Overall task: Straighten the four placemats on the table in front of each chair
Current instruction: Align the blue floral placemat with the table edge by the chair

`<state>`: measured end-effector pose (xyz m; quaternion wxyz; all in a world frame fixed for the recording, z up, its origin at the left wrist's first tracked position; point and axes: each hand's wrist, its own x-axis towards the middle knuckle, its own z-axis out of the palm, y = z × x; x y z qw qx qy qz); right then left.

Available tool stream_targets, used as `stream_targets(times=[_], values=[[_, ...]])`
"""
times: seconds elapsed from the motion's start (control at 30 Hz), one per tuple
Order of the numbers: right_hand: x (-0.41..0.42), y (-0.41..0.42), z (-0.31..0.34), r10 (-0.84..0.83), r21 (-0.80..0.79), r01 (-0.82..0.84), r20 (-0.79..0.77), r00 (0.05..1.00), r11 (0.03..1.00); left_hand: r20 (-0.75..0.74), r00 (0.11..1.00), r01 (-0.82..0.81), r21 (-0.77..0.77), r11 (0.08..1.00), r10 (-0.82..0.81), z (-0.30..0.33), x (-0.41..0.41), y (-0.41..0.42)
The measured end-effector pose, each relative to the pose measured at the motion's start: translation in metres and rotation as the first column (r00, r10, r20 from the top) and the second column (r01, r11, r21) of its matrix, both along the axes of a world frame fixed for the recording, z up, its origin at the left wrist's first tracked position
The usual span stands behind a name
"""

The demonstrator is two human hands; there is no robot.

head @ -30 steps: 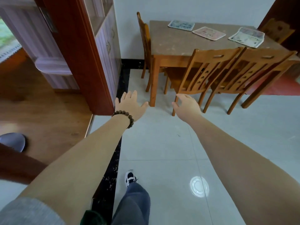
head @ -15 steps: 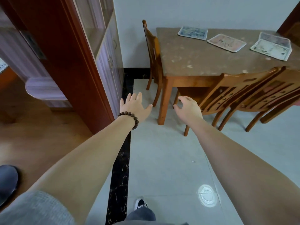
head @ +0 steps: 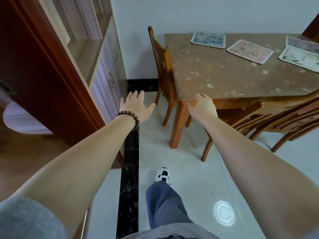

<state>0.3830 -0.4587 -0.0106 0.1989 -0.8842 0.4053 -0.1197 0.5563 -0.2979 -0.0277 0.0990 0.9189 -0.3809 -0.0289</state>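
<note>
Both hands are spread and empty: the left hand hangs over the floor, the right hand by the brown wooden counter corner. Four patterned rectangular placemats lie askew at its far side.

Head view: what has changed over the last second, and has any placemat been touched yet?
The person has walked up to the table; its near corner now lies right at the right hand. Both hands stay open and empty, the left hand over the floor. No placemat has been touched: the blue placemat, pink placemat and two overlapping placemats lie as before.
</note>
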Motion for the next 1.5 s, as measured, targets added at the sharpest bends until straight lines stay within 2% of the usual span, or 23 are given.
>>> stream_targets(times=[0.2,0.33,0.43,0.57,0.9,1.17,1.33,1.5], values=[[0.107,-0.109,0.001,-0.012,-0.02,0.013,0.021,1.0,1.0,0.074,0.997,0.016,-0.013,1.0,-0.015,0.013,0.112,-0.103],[0.182,-0.18,0.008,-0.028,0.001,0.028,0.033,0.999,1.0,0.056,0.997,0.045,0.005,0.999,-0.045,0.026,0.178,-0.185],[0.223,-0.228,0.015,-0.043,-0.012,0.043,0.015,0.999,0.999,0.07,0.994,0.082,-0.036,0.996,-0.079,0.041,0.22,-0.242],[0.261,-0.276,0.017,-0.059,-0.03,0.059,0.011,0.998,0.998,0.081,0.988,0.136,-0.095,0.986,-0.128,0.053,0.26,-0.303],[0.332,-0.382,0.002,-0.172,-0.035,0.171,-0.023,0.985,0.985,0.026,0.972,0.234,-0.092,0.968,-0.232,0.034,0.352,-0.431],[0.396,-0.482,-0.028,-0.402,-0.011,0.402,-0.077,0.913,0.916,-0.034,0.909,0.414,-0.007,0.91,-0.414,-0.003,0.458,-0.574],[0.441,-0.529,-0.034,-0.52,0.015,0.525,-0.119,0.846,0.851,-0.098,0.818,0.571,0.025,0.82,-0.567,-0.023,0.494,-0.656],[0.471,-0.556,-0.035,-0.602,0.041,0.611,-0.133,0.788,0.791,-0.133,0.75,0.658,0.044,0.752,-0.648,-0.029,0.52,-0.71]])
